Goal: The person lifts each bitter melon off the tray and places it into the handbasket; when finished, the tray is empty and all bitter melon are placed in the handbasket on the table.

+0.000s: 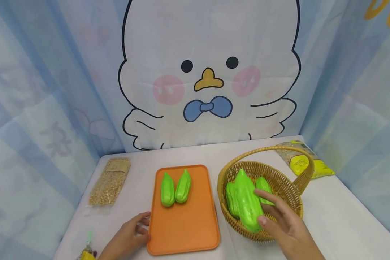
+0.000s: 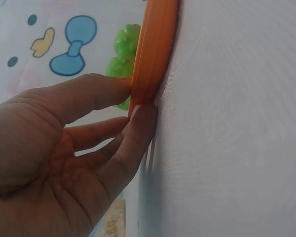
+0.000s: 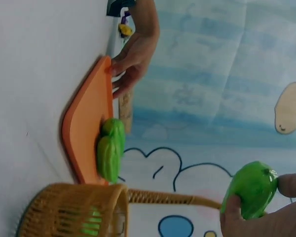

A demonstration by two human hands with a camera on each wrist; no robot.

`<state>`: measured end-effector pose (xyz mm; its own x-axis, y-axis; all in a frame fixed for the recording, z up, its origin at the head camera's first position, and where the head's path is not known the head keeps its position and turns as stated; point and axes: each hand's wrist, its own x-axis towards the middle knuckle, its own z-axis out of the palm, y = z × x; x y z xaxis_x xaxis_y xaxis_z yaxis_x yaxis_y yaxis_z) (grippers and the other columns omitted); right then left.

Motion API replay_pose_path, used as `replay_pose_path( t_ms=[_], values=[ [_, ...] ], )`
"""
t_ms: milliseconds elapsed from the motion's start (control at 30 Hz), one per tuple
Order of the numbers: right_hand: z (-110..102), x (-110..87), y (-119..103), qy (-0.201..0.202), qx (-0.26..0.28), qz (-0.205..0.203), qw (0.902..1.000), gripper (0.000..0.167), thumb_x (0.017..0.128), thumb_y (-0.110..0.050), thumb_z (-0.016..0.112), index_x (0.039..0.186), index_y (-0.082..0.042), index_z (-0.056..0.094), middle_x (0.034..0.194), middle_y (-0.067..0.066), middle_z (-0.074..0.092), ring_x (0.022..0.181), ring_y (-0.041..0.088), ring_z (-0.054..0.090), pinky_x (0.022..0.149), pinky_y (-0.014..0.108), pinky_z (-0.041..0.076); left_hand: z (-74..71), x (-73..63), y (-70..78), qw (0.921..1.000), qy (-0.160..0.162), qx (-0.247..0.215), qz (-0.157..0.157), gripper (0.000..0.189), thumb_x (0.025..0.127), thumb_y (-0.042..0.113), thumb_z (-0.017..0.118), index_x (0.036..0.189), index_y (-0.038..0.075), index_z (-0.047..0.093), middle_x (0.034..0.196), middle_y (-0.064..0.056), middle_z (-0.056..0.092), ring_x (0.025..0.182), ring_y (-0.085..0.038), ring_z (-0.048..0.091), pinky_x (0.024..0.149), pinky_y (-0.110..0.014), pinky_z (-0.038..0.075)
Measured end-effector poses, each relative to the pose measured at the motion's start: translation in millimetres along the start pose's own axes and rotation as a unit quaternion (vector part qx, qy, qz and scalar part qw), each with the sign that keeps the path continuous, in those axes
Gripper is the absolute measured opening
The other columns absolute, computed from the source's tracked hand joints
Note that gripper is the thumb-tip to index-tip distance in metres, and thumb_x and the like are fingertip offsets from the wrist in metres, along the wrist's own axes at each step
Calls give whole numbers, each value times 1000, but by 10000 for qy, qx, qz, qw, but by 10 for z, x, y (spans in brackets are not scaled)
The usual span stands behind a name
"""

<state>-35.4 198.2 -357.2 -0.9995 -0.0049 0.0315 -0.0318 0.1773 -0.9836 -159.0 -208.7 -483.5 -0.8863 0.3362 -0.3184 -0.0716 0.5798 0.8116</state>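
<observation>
My right hand holds a green bitter melon between thumb and fingers, raised over the wicker basket. The right wrist view shows the melon's rounded end between the fingertips. Two more bitter melons, one of them this green one, lie inside the basket, partly hidden by the held melon. On the orange tray, two bitter melons rest side by side near its far left. My left hand touches the tray's left edge with loosely bent fingers; in the left wrist view its fingertips are against the orange side.
The basket's tall handle arches over it. A bag of yellowish grains lies at the back left, and a yellow printed bag behind the basket. A small yellow-and-dark item sits at the front left. Printed curtains enclose the white table.
</observation>
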Motion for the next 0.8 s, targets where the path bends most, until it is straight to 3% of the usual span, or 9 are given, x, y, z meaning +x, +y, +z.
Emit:
replay_pose_path(
  t_ms=[133,333,533,800],
  values=[
    [-185,122,109,80,-777,-495,9957,50,103,-22,54,150,-22,37,152,2,29,127,18,47,88,30,52,3,3,-1,10000,-15,-25,-54,67,83,8,77,140,-8,45,106,-7,61,88,-20,63,75,-39,55],
    [-299,459,444,327,-2022,-783,9757,50,101,-29,57,148,-18,42,146,12,37,122,41,50,90,41,52,-5,9,-28,9999,-100,-64,104,67,84,9,76,140,-8,45,106,-7,61,88,-21,63,75,-39,54],
    [-292,697,703,171,-2271,-548,9722,52,100,-33,58,147,-15,43,147,19,38,122,45,49,92,50,50,0,8,-43,9996,-162,-173,155,66,84,8,75,140,-9,44,106,-7,60,88,-21,62,74,-39,54],
    [-234,838,865,24,-2293,-329,9728,55,98,-37,61,147,-18,45,147,18,38,124,45,49,92,51,49,-13,-4,-37,9997,-105,-166,159,65,84,5,74,140,-8,44,106,-7,60,87,-21,62,74,-38,54]
  ],
)
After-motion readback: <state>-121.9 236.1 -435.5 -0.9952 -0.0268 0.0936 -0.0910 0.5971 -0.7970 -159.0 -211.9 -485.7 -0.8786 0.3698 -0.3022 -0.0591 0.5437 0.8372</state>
